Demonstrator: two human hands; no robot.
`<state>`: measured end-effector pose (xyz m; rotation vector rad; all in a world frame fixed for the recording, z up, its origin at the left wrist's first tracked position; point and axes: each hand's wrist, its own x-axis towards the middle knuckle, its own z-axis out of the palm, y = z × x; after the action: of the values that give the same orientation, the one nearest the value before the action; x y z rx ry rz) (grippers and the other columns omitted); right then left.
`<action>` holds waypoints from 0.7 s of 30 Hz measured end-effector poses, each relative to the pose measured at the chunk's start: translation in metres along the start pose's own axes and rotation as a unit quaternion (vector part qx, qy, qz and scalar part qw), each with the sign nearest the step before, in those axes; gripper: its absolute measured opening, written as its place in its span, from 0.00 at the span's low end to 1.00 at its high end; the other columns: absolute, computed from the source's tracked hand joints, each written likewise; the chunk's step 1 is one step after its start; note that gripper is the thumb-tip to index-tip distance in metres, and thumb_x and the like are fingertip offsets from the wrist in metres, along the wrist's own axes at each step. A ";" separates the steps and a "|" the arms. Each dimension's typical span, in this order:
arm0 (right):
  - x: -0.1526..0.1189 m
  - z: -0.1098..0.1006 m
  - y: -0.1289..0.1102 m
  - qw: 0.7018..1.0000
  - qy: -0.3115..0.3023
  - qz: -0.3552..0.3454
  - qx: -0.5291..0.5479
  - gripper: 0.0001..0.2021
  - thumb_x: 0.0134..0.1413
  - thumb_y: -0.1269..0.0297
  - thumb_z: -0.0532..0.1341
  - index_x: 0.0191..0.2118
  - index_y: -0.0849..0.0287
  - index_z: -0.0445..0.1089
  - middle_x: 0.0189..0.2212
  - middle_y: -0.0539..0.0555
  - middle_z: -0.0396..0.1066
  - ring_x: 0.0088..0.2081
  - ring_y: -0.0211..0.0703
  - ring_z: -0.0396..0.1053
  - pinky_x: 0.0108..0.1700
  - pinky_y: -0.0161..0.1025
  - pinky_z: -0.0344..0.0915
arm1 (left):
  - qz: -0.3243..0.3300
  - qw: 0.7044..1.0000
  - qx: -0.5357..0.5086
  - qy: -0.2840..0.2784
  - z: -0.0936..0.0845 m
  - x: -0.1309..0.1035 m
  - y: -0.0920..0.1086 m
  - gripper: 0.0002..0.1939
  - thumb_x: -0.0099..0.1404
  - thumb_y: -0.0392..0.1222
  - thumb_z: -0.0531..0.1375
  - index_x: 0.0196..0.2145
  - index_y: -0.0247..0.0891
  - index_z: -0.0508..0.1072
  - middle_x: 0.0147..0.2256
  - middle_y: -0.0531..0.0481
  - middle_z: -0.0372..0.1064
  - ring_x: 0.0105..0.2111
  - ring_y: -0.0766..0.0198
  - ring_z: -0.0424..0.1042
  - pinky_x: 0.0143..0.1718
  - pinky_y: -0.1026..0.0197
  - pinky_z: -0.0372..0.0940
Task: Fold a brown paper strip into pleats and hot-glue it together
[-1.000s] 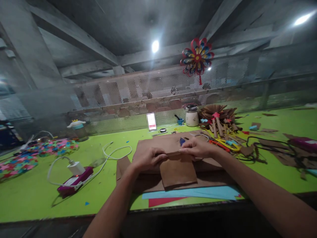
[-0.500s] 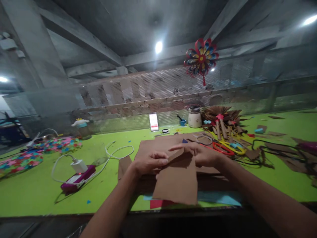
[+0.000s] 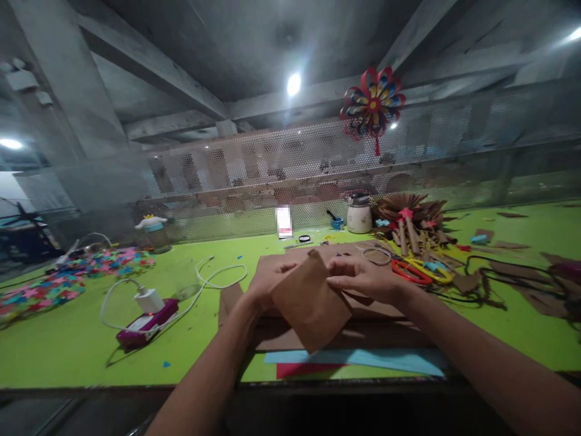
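Note:
A piece of brown paper is held up in front of me, turned so that one corner points down. My left hand grips its left side from behind, and most of those fingers are hidden by the paper. At the upper right edge, my right hand is closed with thumb and fingers on the same piece. Beneath both hands lie larger brown sheets in a stack. A light blue paper strip and a red paper piece show at the table's front edge.
Scissors with red and yellow handles, a tape roll and folded paper crafts lie to the right. A white jar stands behind. On the left are a purple power strip, a white cable and colourful paper stars.
The brown paper has been turned from a hanging upright piece with a folded top to a tilted diamond. My right hand has shifted to its right edge, and the left hand is now mostly behind it.

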<state>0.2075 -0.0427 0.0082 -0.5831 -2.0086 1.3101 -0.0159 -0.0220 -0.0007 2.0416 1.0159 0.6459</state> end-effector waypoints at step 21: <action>0.023 -0.010 0.042 0.933 0.009 0.020 -0.359 0.12 0.46 0.60 0.58 0.32 0.64 0.73 0.25 0.53 0.72 0.27 0.38 0.65 0.29 0.32 0.59 | -0.007 0.994 0.112 -0.002 0.005 0.005 -0.014 0.17 0.55 0.51 0.56 0.25 0.31 0.71 0.18 0.54 0.60 0.20 0.71 0.57 0.21 0.68 0.53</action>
<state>0.1992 -0.0039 -0.0214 -0.9555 -2.4531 0.5416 -0.0159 -0.0145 -0.0141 2.2247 1.1435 0.5412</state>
